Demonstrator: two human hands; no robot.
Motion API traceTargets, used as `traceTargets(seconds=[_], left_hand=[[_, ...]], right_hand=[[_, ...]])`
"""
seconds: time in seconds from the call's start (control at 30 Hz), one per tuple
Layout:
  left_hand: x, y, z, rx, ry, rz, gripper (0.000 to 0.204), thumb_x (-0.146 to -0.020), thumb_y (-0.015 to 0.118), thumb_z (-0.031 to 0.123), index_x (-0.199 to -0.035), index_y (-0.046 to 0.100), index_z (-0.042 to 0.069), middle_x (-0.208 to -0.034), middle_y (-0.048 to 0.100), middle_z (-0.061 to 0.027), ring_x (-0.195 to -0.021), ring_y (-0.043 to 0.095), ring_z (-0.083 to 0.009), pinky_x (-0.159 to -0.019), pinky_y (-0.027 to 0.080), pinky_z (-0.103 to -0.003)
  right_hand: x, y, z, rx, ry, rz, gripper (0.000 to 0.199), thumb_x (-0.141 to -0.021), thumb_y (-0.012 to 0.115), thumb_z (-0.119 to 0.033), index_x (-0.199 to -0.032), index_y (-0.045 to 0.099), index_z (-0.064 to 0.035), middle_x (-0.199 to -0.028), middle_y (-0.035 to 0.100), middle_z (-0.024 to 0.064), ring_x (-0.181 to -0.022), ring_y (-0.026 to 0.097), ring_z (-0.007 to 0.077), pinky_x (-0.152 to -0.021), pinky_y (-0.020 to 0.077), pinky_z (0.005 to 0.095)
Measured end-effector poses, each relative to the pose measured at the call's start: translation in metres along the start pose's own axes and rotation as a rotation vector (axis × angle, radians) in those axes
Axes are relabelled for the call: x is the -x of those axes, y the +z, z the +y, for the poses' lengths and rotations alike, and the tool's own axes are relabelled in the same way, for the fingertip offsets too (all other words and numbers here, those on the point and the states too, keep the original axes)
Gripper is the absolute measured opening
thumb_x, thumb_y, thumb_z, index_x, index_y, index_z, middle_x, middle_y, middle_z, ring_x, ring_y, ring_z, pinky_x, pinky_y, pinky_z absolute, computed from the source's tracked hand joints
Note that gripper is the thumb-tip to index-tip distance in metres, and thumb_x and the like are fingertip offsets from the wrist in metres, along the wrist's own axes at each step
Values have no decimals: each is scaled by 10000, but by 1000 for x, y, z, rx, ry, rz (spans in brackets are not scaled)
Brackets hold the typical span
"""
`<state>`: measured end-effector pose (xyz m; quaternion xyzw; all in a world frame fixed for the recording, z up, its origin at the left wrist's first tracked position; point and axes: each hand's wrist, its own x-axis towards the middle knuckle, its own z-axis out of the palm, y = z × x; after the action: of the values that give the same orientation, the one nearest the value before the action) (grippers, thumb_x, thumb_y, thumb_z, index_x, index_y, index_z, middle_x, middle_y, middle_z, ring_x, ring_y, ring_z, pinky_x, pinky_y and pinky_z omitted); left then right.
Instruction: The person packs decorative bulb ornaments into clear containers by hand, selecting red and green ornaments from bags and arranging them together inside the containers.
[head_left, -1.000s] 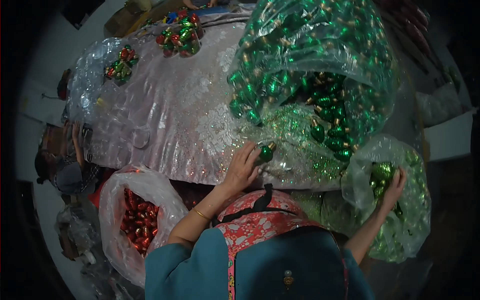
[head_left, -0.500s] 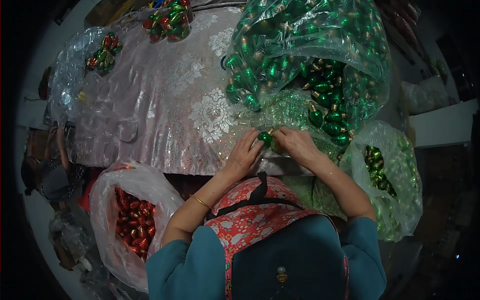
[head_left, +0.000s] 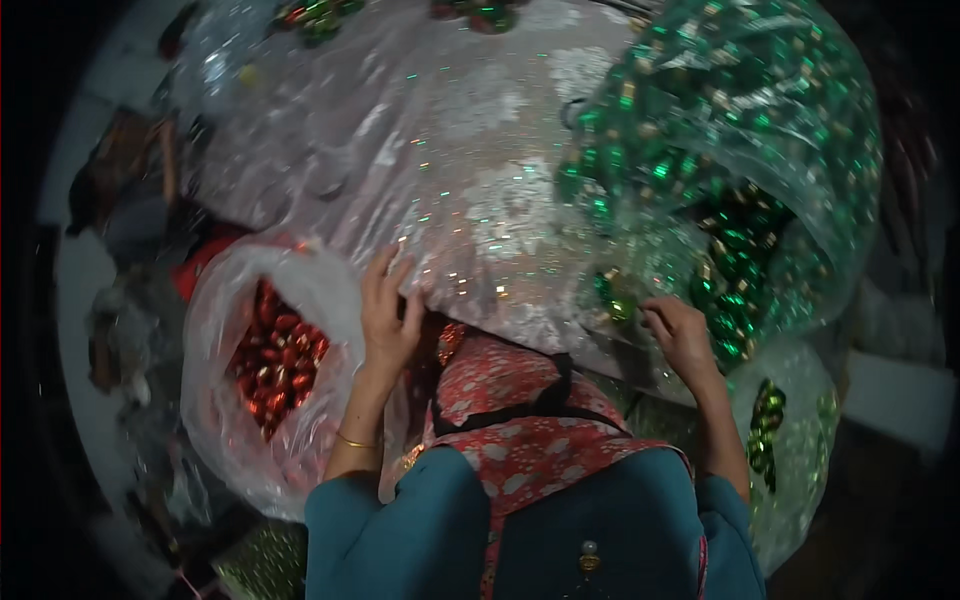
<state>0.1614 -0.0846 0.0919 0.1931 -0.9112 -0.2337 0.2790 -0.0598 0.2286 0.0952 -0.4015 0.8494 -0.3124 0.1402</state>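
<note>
Right hand pinched on green bauble, now alone there; left hand gone from it, fingers spread over table edge, just beside red-bauble bag. Likely fetching red next.

The hands part: the left hand now rests at the table edge beside the red bag; the right hand alone stays near the green ornament.

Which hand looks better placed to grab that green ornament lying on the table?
The right hand, probably: its fingertips are right beside the green ornament on the glittery table cover. The left hand rests at the table edge, near the bag of red ornaments.
</note>
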Motion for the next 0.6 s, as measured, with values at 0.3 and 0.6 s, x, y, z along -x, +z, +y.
traceTargets(seconds=[0.3, 0.6], left_hand=[[157, -113, -200, -384, -900, 401, 287, -866, 568, 174, -1109, 567, 20, -966, 634, -190, -927, 613, -298, -817, 463, -347], [205, 40, -343, 206, -963, -353, 451, -762, 639, 215, -1133, 571, -32, -1112, 593, -260, -1085, 554, -371, -896, 447, -406]], right_hand=[[-22, 3, -10, -5, 103, -136, 130, -851, 566, -6, -973, 611, 5, -830, 616, 157, -719, 628, 232, -641, 481, 321], [-12, -2, -40, 147, 76, -33, 130, -839, 587, -22, -964, 611, 6, -817, 614, 141, -710, 614, 235, -639, 476, 298]])
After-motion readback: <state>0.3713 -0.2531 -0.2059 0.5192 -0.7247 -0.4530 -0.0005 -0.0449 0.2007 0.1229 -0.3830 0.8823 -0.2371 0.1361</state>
